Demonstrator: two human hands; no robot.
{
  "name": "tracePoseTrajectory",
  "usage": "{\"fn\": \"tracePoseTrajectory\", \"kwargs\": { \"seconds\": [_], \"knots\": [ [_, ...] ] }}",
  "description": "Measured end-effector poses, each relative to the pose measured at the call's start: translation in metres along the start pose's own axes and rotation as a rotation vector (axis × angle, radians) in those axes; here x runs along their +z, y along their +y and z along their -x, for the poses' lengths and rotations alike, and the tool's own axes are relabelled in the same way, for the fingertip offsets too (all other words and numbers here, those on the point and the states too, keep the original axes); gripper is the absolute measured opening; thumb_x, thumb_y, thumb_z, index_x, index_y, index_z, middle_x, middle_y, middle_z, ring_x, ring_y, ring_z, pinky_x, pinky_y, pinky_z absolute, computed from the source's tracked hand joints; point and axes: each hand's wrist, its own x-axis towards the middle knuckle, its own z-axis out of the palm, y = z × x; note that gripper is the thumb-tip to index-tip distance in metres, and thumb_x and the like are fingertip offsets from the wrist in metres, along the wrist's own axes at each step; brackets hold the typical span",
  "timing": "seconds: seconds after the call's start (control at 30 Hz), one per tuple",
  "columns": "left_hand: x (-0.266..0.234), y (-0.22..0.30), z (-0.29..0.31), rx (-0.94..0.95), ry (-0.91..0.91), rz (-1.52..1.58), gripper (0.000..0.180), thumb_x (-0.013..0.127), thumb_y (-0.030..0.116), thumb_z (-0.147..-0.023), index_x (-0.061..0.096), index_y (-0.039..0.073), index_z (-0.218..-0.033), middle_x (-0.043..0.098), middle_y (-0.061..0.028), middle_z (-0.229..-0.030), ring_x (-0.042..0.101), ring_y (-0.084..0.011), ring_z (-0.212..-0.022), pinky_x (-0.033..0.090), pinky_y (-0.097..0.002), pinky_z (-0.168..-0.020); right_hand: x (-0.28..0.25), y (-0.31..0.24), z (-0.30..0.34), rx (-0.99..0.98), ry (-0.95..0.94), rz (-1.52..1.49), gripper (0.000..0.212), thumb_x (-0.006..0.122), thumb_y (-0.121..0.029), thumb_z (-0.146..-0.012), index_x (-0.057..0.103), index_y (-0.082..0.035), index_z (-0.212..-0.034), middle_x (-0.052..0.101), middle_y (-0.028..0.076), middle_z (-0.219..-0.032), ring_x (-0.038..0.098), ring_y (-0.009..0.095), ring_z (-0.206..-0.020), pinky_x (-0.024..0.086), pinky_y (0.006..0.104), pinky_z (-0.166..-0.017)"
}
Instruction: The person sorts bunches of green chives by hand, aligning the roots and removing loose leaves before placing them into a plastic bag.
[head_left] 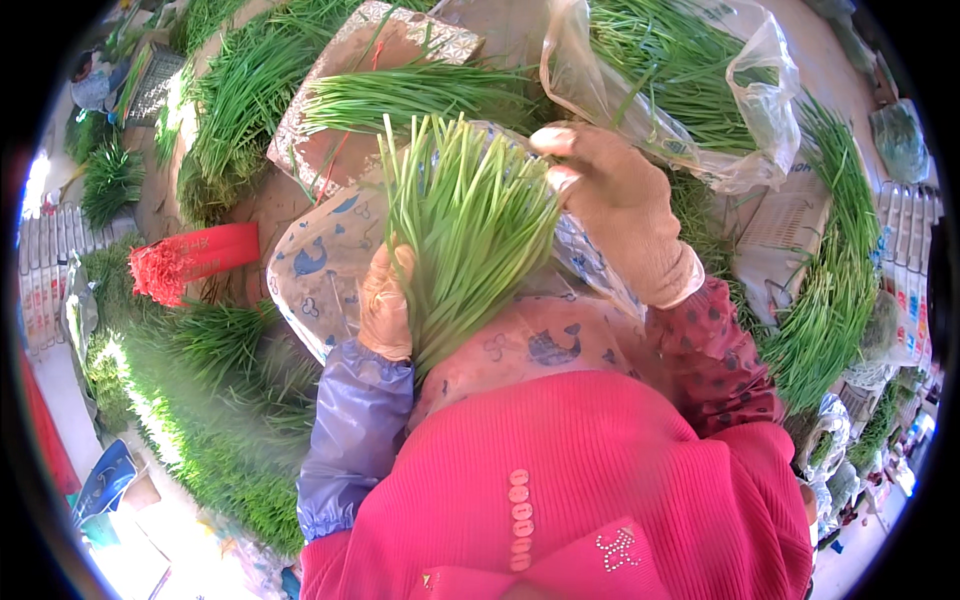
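Observation:
A thick bunch of green chives [465,225] stands upright in front of me, its pale cut ends at the top. My left hand [387,300], in a tan glove, wraps round the bunch's left side; some of its fingers are hidden behind the stalks. To the right of the bunch is my right hand [620,205], also gloved, with bent fingers and a gap between the fingertips, close to the stalks' edge. A clear plastic apron with blue whale prints [315,250] spreads under both hands. Beyond it, more chives [410,97] lie across a patterned box [300,135].
A roll of red ties [195,262] lies to the left. At the far right, a clear plastic bag [770,100] holds loose chives. Heaps of chives [255,100] cover much of the floor, and a pale crate [785,230] sits at right.

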Motion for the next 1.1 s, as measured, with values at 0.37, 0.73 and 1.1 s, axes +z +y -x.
{"fn": "tracePoseTrajectory", "kwargs": {
  "seconds": [0.37,0.73,1.1],
  "knots": [
    [-0.012,-0.005,-0.002,-0.031,-0.027,-0.02,0.034,0.047,0.021,-0.102,0.053,0.002,-0.13,0.063,-0.0095,-0.119,0.062,-0.0185,-0.104,0.052,-0.0303,-0.089,0.003,0.011,-0.006,-0.406,-0.289,0.324,0.015,0.059,-0.009,-0.09,0.063,-0.004,-0.104,0.062,0.014,-0.119,0.066,0.028,-0.089,0.051,0.0338,-0.079],
    [-0.009,-0.005,-0.006,-0.124,0.019,0.018,0.035,0.046,0.026,-0.103,0.053,0.003,-0.127,0.063,-0.0089,-0.117,0.063,-0.0184,-0.102,0.053,-0.0317,-0.088,0.01,0.005,-0.011,-0.312,-0.238,0.469,0.028,0.065,-0.008,-0.081,0.065,-0.013,-0.108,0.066,0.006,-0.114,0.066,0.029,-0.092,0.054,0.0353,-0.074],
    [-0.013,-0.006,-0.008,-0.138,0.01,0.038,0.036,0.046,0.029,-0.103,0.053,0.004,-0.128,0.063,-0.0084,-0.116,0.063,-0.018,-0.101,0.054,-0.0307,-0.086,0.009,0.026,-0.003,0.001,-0.1,-0.215,0.02,0.06,0.006,-0.085,0.069,-0.003,-0.101,0.069,0.009,-0.107,0.065,0.016,-0.08,0.052,0.028,-0.068]
  ]
}}
